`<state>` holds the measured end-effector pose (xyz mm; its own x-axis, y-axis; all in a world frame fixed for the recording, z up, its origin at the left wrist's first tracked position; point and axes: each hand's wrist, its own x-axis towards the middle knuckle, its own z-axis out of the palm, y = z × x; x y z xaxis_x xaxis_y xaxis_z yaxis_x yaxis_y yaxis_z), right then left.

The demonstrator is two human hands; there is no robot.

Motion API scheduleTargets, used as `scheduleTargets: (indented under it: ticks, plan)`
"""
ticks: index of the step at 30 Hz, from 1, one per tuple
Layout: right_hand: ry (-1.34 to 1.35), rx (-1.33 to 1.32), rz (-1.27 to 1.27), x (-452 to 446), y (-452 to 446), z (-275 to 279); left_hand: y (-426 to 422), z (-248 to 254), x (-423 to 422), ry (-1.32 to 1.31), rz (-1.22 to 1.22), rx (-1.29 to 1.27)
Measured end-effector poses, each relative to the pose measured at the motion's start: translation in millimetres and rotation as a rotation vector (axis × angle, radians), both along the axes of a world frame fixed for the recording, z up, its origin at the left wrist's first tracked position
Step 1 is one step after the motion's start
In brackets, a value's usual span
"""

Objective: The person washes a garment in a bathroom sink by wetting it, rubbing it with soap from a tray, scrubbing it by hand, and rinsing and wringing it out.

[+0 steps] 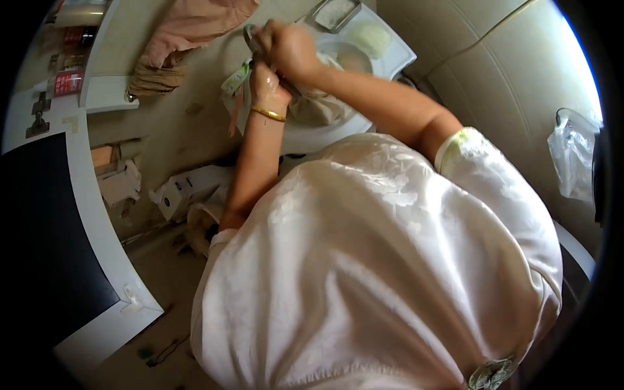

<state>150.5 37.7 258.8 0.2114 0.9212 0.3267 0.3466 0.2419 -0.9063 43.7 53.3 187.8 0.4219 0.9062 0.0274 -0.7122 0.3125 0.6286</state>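
Note:
At the white sink (396, 49), my right hand (292, 53) is closed in a fist around a greyish, twisted length that looks like wet cloth (249, 36). One end of it loops out past the fist. My left hand (266, 83), wet and shiny, is just below and touches the same bunch, its fingers partly hidden. A gold bangle (269, 114) circles the left wrist. Bunched beige cloth (318, 109) lies in the basin under both hands; whether it joins the held part I cannot tell.
On the sink's far rim sit a metal soap dish (335, 13) and a pale green lump (370, 39). A pinkish cloth (188, 32) hangs on the left wall above folded brown cloth (156, 79). An open white cabinet door (97, 214) stands left; a clear plastic bag (573, 153) hangs right.

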Motion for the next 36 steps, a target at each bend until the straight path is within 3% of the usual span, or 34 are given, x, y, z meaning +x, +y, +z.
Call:
scheduleTargets:
  ticks: [1,3,4,5,7,8,10,11,13,14,16,18,20,21,23,24,26,29,32,36]
  plan:
    - [-0.029,0.185,0.042,-7.7,-20.7,-1.5,15.7,-13.6,-11.9,-0.102,-0.125,0.092]
    - [-0.102,0.307,0.172,-13.3,-52.0,-6.2,17.8,-36.3,-41.3,-0.285,-0.357,0.234]
    - [-0.130,0.384,0.172,-15.6,-51.2,-14.1,12.4,-23.3,-32.5,-0.220,-0.267,0.151]
    - [-0.108,0.282,0.134,-12.7,-36.7,-13.5,6.9,-9.5,-23.1,-0.152,-0.179,0.067]
    - [-0.075,0.033,0.033,1.1,2.6,-6.4,-42.5,75.7,39.9,0.318,0.422,-0.447]
    - [-0.113,0.009,-0.033,10.2,21.7,-9.8,-41.0,71.9,43.0,0.367,0.327,-0.265]
    - [-0.125,-0.034,-0.051,6.5,17.7,-15.2,-38.2,77.6,47.5,0.424,0.418,-0.299]
    - [-0.088,0.087,0.009,-0.1,-3.3,-9.5,-29.3,61.7,33.4,0.331,0.351,-0.303]
    - [-0.161,0.305,0.133,-9.2,-60.7,10.8,0.1,-16.1,-27.8,-0.105,-0.178,0.047]
    - [-0.134,0.269,0.124,-13.2,-57.0,2.8,-6.5,-13.9,-30.3,-0.161,-0.231,0.055]
    - [-0.095,0.225,0.091,-13.8,-18.1,-21.1,-11.5,1.8,-14.1,-0.017,-0.063,-0.026]
    - [-0.125,0.014,0.050,-3.2,1.9,1.7,-23.3,27.8,5.3,0.129,0.100,-0.124]
    - [-0.147,0.085,0.098,0.0,6.9,6.3,-25.4,52.5,27.2,0.252,0.243,-0.202]
    - [0.077,-0.104,0.167,8.9,8.9,11.5,-29.5,65.8,26.0,0.274,0.217,-0.350]
    - [0.539,-0.493,0.322,30.2,5.0,30.0,-32.9,75.2,22.5,0.327,0.236,-0.311]
    - [0.734,-0.450,0.495,28.8,28.9,-8.1,-33.8,77.1,19.0,0.355,0.245,-0.293]
    - [0.893,-0.534,0.952,54.4,15.8,-5.5,-34.7,75.8,5.2,0.319,0.137,-0.321]
    - [0.657,-0.550,1.024,61.5,14.9,-28.4,-36.7,75.1,2.9,0.357,0.036,-0.306]
    - [0.671,-0.525,0.804,72.5,21.2,-34.5,-44.7,79.1,3.0,0.416,0.044,-0.243]
    - [0.981,-0.541,0.670,82.0,23.3,-35.6,-62.0,86.6,5.3,0.696,0.198,-0.098]
